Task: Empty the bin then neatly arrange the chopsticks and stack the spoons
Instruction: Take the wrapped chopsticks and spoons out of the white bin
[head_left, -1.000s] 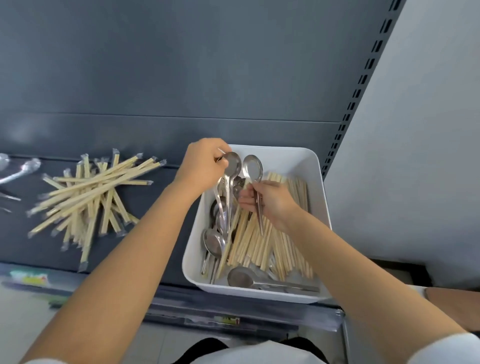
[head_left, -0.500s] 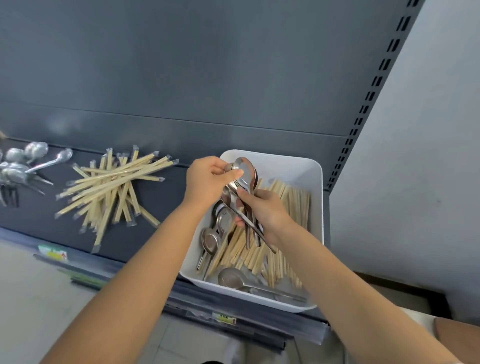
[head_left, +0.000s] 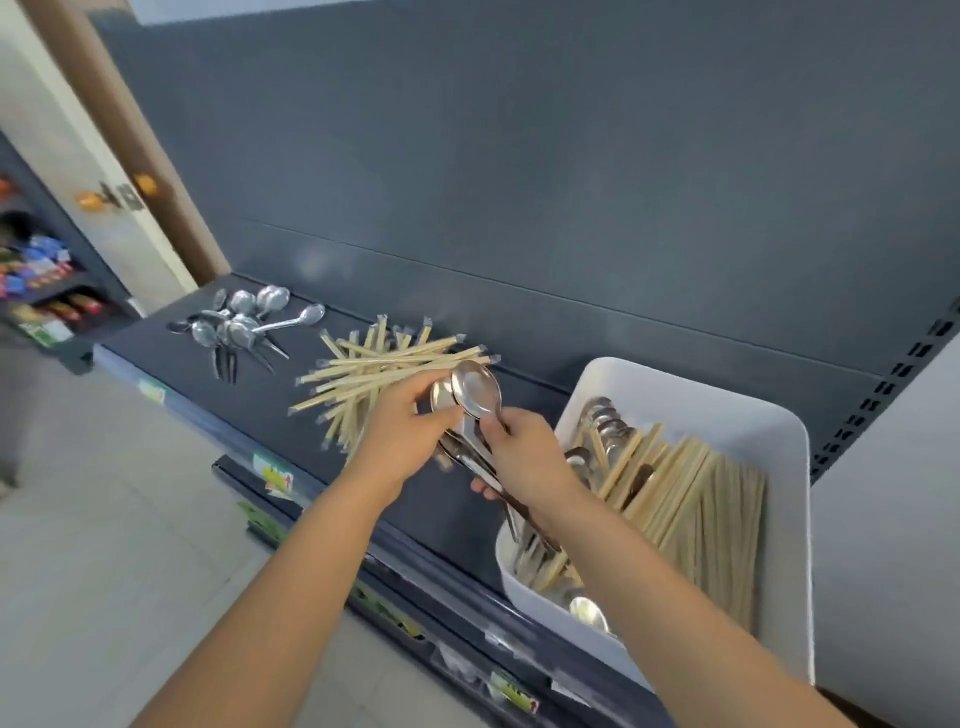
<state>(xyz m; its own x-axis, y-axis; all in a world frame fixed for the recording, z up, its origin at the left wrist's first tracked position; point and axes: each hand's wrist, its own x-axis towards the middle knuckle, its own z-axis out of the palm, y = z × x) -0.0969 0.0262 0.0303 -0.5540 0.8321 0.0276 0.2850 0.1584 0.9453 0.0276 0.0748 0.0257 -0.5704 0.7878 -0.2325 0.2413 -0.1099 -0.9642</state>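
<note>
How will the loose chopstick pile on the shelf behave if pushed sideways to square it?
The chopstick pile lies criss-crossed, so a push would likely pivot and fan sticks rather than shift it as one block. Clear wrap shows at the tips, so they probably slide easily on the smooth shelf. Thin and straight: likely stiff, light, easily scattered.

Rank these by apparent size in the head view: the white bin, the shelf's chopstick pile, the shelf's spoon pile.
1. white bin
2. chopstick pile
3. spoon pile, though it lies farther from the camera, so this last gap is unsure.
</note>
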